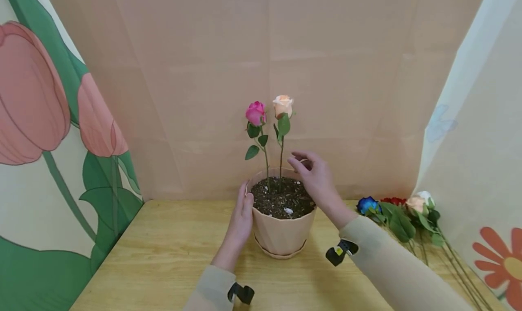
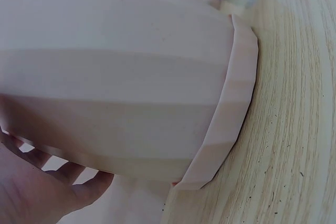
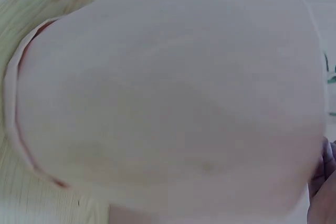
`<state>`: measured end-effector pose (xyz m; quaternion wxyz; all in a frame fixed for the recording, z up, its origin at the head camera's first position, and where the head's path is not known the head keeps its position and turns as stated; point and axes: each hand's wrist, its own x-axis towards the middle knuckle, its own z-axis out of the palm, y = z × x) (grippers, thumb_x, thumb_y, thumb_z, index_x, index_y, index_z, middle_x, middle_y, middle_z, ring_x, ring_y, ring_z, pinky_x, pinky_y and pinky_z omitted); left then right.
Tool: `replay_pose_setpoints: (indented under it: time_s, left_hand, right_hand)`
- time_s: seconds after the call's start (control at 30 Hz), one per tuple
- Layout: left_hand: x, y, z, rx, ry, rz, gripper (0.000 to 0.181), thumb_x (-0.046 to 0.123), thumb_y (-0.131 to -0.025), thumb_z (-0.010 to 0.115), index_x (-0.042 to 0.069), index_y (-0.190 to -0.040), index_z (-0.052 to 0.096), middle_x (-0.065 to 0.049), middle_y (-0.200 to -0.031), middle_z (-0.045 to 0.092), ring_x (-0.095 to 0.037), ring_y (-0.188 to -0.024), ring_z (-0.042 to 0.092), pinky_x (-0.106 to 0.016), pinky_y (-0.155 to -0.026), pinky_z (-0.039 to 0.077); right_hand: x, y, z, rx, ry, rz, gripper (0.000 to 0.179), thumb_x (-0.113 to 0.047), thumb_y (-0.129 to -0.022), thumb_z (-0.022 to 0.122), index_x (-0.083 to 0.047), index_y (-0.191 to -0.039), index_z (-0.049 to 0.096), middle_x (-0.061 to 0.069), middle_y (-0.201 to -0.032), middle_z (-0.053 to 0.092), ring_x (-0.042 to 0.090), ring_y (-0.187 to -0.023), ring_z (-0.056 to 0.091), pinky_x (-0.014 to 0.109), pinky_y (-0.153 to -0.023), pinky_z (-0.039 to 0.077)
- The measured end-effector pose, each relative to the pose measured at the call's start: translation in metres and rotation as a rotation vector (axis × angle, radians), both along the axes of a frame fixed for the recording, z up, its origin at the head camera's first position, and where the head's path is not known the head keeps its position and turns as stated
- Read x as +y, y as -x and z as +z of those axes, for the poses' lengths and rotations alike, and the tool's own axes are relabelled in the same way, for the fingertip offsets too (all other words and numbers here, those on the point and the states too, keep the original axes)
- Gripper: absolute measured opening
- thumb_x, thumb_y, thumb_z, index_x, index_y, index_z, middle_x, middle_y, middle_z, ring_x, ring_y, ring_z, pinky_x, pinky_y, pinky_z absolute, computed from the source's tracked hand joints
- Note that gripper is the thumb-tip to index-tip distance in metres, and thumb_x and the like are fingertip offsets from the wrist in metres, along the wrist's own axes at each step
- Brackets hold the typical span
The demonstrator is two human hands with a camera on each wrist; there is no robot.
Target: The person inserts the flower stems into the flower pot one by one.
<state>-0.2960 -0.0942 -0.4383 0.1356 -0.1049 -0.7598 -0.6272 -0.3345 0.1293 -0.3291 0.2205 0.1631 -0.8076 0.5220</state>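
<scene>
A pale peach plant pot (image 1: 283, 234) on a matching saucer (image 1: 281, 255) stands on the wooden table, filled with dark soil (image 1: 281, 200). Upright in the soil are a pink rose (image 1: 256, 113) and a peach rose (image 1: 283, 106), side by side. My left hand (image 1: 241, 216) rests against the pot's left side near the rim; the left wrist view shows its fingers (image 2: 86, 184) along the pot wall. Above the right part of the pot hovers my right hand (image 1: 316, 175), fingers loosely bent, nothing between them, to the right of the peach rose's stem.
Right of the pot lie several loose roses, among them a blue rose (image 1: 368, 205), a red rose (image 1: 393, 201) and another peach rose (image 1: 416, 203), their stems pointing toward the table's front right. A plain backdrop (image 1: 204, 98) hangs behind the table (image 1: 163, 256), with flower-printed panels at both sides.
</scene>
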Motion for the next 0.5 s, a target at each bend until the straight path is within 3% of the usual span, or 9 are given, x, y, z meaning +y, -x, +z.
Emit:
replay_pose_setpoints:
  time_s: [0.2,0.33,0.5]
  left_hand:
    - [0.000,0.000,0.003,0.005,0.011,-0.002,0.059,0.041,-0.122,0.031,0.024,-0.177,0.023,-0.011,-0.181,0.028,-0.042,-0.162,0.029,-0.065,-0.131,0.021]
    - [0.000,0.001,0.003,-0.004,0.026,0.011,0.059,0.043,-0.122,0.031,0.025,-0.177,0.024,-0.011,-0.180,0.028,-0.042,-0.162,0.031,-0.066,-0.130,0.022]
    - [-0.001,0.000,0.001,-0.013,0.023,0.010,0.059,0.045,-0.121,0.031,0.027,-0.177,0.024,-0.012,-0.180,0.028,-0.043,-0.162,0.030,-0.068,-0.130,0.022]
  right_hand:
    - [0.034,-0.020,0.004,-0.025,-0.103,-0.037,0.046,-0.040,-0.112,0.068,-0.008,-0.145,0.070,0.012,-0.121,0.075,0.030,-0.101,0.071,0.025,-0.075,0.056]
    - [0.055,-0.030,0.003,-0.011,-0.176,-0.070,0.044,-0.038,-0.112,0.067,-0.007,-0.144,0.071,0.011,-0.122,0.074,0.027,-0.102,0.073,0.022,-0.080,0.055]
    - [0.081,-0.043,-0.003,0.042,-0.286,-0.123,0.039,-0.034,-0.111,0.071,-0.007,-0.140,0.073,0.009,-0.117,0.075,0.024,-0.096,0.074,0.021,-0.073,0.056]
